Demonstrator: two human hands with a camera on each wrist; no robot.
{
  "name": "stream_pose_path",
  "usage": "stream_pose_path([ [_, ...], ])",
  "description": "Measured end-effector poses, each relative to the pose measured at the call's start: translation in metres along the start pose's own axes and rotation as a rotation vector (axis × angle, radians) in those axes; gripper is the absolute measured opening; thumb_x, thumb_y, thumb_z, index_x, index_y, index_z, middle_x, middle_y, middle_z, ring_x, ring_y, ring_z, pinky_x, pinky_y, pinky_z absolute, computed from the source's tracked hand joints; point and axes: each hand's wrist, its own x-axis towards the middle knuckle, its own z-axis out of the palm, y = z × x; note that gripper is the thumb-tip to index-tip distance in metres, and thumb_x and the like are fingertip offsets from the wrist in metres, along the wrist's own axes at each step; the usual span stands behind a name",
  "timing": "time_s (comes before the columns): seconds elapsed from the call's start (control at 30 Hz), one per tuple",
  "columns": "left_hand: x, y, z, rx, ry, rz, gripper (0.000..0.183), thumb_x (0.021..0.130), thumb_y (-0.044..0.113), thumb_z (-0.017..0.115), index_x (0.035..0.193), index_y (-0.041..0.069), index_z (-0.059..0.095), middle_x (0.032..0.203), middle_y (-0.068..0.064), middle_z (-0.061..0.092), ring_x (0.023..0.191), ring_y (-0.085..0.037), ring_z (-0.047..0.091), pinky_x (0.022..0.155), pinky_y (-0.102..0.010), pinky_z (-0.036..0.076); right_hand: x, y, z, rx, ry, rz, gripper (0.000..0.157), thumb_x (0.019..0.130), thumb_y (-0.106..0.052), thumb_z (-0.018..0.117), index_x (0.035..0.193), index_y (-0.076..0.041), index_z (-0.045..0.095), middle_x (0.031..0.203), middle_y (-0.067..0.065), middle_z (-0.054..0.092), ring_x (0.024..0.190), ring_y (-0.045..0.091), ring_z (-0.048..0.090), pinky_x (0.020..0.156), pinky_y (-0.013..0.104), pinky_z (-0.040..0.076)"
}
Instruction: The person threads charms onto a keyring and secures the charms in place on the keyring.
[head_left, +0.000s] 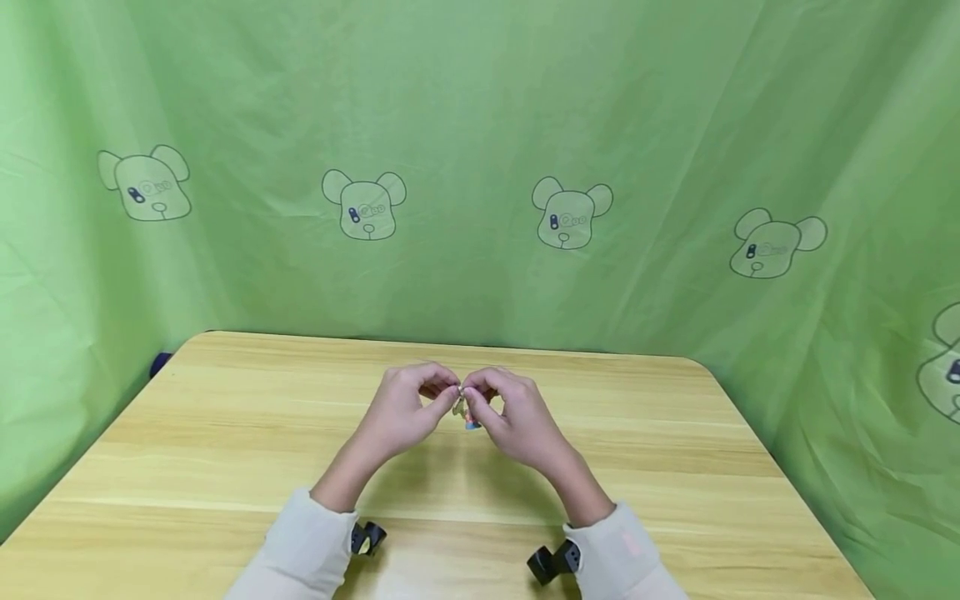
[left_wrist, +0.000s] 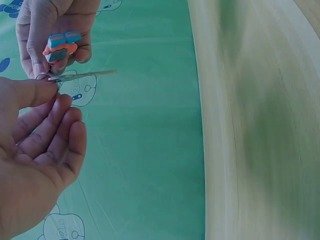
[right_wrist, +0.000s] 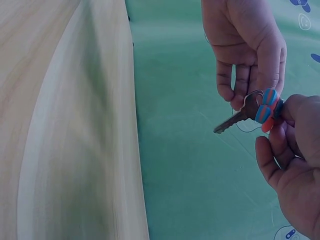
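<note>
Both hands meet in front of the body, raised over the wooden table (head_left: 247,467). The left hand (head_left: 405,408) pinches a small metal key ring (left_wrist: 44,75) between thumb and index finger, its other fingers loosely bent. Opposite it, the right hand (head_left: 521,421) pinches the same ring with thumb and index finger, close to where a charm joins it. A silver key (right_wrist: 236,121) hangs from the ring, its toothed blade pointing away from the fingers. Beside the key dangles the small orange and blue figure charm (left_wrist: 58,41). Fingertips partly hide the ring.
A green curtain (head_left: 465,100) printed with bear heads surrounds the table at the back and sides. Black wrist cameras (head_left: 553,562) sit at both cuffs, low over the tabletop. A dark object (head_left: 160,363) shows beyond the table's back left corner.
</note>
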Motion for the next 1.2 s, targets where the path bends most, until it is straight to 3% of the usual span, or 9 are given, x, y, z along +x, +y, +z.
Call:
stream_pose_path([
  [0.27,-0.0002,0.0001,-0.0010,-0.002,0.033,0.066,0.007,0.089,0.008,0.066,0.093,0.011,0.070,0.085,0.006,0.070,0.075,-0.003,0.064,0.070,-0.023,0.054,0.0009,0.0006,-0.0008,0.013,0.002,0.010,0.011,0.097,-0.016,0.054,0.097,-0.010,0.063,0.075,-0.007,0.061,0.065,0.005,0.058,0.056,0.022,0.049],
  [0.57,0.0000,0.0005,-0.0010,0.007,0.033,0.062,0.007,0.090,0.009,0.064,0.093,0.010,0.071,0.085,0.005,0.070,0.075,-0.002,0.064,0.070,-0.023,0.054,0.0005,0.0010,-0.0007,0.009,0.009,0.021,0.013,0.097,-0.017,0.054,0.096,-0.010,0.064,0.074,-0.008,0.061,0.064,0.005,0.059,0.055,0.022,0.049],
  [1.2,0.0006,0.0024,-0.0028,-0.006,0.037,0.040,0.008,0.090,0.007,0.063,0.090,0.008,0.071,0.078,0.004,0.069,0.069,-0.004,0.062,0.065,-0.023,0.054,0.0016,0.0001,0.0015,-0.023,0.048,-0.036,0.010,0.095,-0.012,0.056,0.095,-0.008,0.065,0.075,-0.009,0.060,0.065,0.003,0.056,0.056,0.019,0.049],
])
